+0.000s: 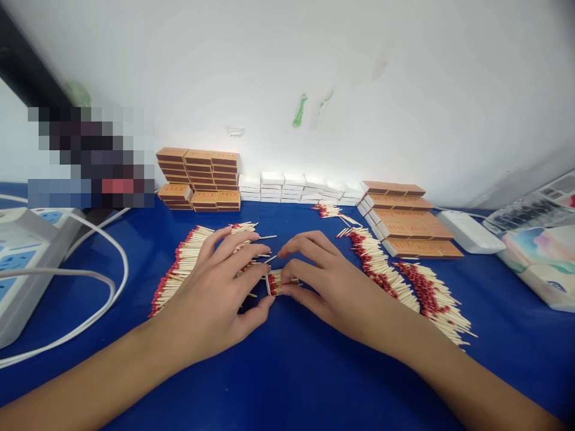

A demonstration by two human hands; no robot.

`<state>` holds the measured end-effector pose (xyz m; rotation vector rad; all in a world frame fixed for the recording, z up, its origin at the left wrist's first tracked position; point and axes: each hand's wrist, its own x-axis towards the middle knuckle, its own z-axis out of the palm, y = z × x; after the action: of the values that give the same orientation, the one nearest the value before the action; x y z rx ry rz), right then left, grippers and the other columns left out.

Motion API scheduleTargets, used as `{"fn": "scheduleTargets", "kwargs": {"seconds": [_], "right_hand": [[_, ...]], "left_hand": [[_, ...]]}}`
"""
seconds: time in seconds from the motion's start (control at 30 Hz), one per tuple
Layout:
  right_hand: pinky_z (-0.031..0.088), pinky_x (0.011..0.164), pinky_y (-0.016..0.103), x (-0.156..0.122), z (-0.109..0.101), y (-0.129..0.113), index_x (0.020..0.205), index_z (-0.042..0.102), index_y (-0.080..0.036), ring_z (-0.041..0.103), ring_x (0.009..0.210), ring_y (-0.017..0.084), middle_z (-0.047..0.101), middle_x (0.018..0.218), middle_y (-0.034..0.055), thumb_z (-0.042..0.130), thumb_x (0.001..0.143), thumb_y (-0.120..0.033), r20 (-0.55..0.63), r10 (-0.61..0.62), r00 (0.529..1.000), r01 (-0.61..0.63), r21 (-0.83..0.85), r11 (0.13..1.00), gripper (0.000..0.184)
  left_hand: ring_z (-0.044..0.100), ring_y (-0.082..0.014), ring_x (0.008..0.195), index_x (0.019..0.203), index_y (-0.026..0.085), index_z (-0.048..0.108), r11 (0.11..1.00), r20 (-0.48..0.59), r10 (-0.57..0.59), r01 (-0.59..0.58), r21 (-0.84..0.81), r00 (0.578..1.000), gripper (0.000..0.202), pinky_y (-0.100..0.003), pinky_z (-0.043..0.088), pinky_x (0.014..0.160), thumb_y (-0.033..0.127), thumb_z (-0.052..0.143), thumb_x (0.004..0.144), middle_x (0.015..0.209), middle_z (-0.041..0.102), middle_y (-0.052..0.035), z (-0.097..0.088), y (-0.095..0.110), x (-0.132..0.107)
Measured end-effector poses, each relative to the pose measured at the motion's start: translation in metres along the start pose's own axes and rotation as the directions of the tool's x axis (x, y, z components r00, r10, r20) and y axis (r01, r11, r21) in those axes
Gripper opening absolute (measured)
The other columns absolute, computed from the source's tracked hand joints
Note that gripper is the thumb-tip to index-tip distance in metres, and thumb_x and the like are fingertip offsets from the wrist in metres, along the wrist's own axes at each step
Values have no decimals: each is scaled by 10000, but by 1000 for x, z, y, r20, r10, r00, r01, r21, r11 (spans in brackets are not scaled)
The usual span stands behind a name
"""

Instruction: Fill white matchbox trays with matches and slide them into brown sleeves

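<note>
A small white matchbox tray (269, 288) with red-tipped matches (275, 279) in it rests on the blue table between both hands. My left hand (215, 293) grips the tray's left end between thumb and forefinger, its other fingers stretched over a pile of matches (186, 263). At the tray's right side, my right hand (335, 278) has its thumb and fingertips pinched together on the matches inside. Those fingers hide the tray's right part. A few loose matches lie just behind the tray.
Brown matchboxes (212, 173) are stacked at the back left, white trays (294, 187) along the wall, and more brown boxes (411, 224) at right. Match piles (431, 296) lie right of my hand. A power strip (27, 257) with white cables stands left; a tissue pack (539, 263) lies far right.
</note>
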<state>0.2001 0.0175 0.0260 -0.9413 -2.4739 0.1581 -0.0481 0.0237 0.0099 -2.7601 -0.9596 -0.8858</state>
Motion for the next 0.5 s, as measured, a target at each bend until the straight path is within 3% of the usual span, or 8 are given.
{"fn": "scheduleTargets", "kwargs": {"seconds": [0.2,0.5], "right_hand": [[583,1057,549,-3,-8,10,1016,701,-230,627,1230,311,737,1223,129,659,1063,-138,-5,35,999,-35,-6,999,112],[612,1004,524,-3,-1,10,1012,720,-229,642,1211,315,747,1198,129,643,1073,-137,24,2,1000,-2,-6,1000,134]], "left_hand": [[638,-359,1427,1144,215,780,1000,11,-15,15,-3,1000,171,-631,389,1291,293,700,1015,1332,788,-97,-1,0,0],[655,-352,1394,1143,194,775,1000,16,6,-6,-5,1000,180,-627,397,1293,292,696,1016,1331,786,-104,1,-1,0]]}}
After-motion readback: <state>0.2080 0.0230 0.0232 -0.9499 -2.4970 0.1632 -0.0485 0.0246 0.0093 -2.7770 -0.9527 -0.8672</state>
